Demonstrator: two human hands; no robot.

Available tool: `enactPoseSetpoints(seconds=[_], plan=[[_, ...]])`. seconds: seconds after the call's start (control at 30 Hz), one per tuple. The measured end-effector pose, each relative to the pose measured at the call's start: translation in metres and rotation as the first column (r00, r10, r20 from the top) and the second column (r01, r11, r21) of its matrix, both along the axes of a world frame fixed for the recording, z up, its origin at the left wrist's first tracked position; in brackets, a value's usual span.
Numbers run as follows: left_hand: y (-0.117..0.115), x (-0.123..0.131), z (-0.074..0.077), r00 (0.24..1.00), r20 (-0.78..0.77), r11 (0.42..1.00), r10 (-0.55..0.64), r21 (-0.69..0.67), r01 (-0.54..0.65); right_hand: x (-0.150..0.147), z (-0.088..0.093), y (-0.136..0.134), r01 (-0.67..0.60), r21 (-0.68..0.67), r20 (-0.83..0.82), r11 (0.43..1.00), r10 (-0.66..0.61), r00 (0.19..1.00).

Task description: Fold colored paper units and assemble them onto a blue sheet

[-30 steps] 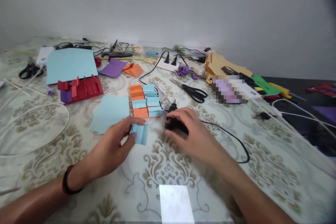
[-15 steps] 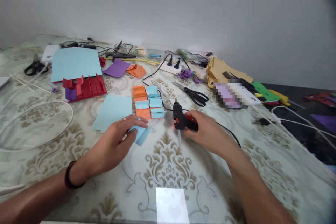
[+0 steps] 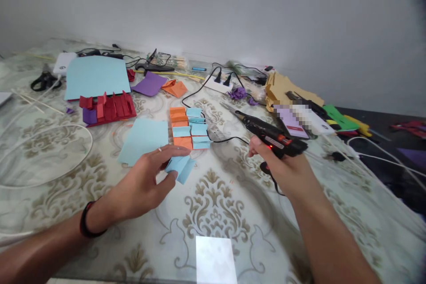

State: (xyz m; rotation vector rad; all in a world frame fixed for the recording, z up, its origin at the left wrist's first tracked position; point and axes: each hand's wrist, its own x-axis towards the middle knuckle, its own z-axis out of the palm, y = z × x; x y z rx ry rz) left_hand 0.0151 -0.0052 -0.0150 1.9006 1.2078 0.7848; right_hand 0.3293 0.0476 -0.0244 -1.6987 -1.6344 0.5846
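One folded light-blue paper piece [image 3: 182, 169] is pinched in the left hand [image 3: 143, 182]; the right hand [image 3: 289, 173] grips the hot-glue gun [image 3: 264, 133]; aim it clear of the left hand.

2 forearms [image 3: 67, 242] extended, left grip [image 3: 141, 184] curled, right grip [image 3: 289, 173] clasped

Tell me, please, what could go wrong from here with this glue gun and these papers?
The glue gun in the right hand shows a red light, so its tip may be hot and could burn the left hand holding the folded blue paper.

Its black cord runs beside the orange-and-blue paper piece; a tug might shift it.

The scissors, partly hidden behind the gun, could get knocked.
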Motion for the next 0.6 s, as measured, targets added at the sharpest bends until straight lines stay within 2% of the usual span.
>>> enactPoseSetpoints(seconds=[0.07, 0.17, 0.27, 0.33, 0.43, 0.6], plan=[[-0.001, 0.000, 0.002, 1.000, -0.010, 1.000, -0.018, 0.000, 0.018, 0.001, 0.002, -0.006, -0.065, -0.004, -0.056, 0.998, 0.065, 0.996], [0.000, 0.000, 0.003, 0.999, -0.020, 0.999, -0.050, 0.015, 0.050, -0.004, 0.010, -0.015, -0.279, -0.036, -0.103, 0.960, 0.274, 0.956], [0.000, 0.000, 0.002, 0.997, -0.022, 0.996, -0.078, 0.044, 0.078, -0.018, 0.020, -0.020, -0.541, -0.028, -0.130, 0.841, 0.534, 0.836], [0.000, 0.001, -0.001, 0.996, -0.028, 0.994, -0.087, 0.071, 0.089, -0.029, 0.025, -0.022, -0.662, -0.027, -0.140, 0.749, 0.653, 0.744], [0.000, 0.000, -0.005, 0.994, -0.060, 0.988, -0.092, 0.118, 0.098, -0.040, 0.025, -0.024, -0.722, -0.029, -0.132, 0.691, 0.714, 0.688], [0.000, 0.001, -0.006, 0.987, -0.123, 0.968, -0.103, 0.215, 0.128, -0.045, 0.016, -0.028, -0.728, -0.055, -0.112, 0.683, 0.721, 0.684]])
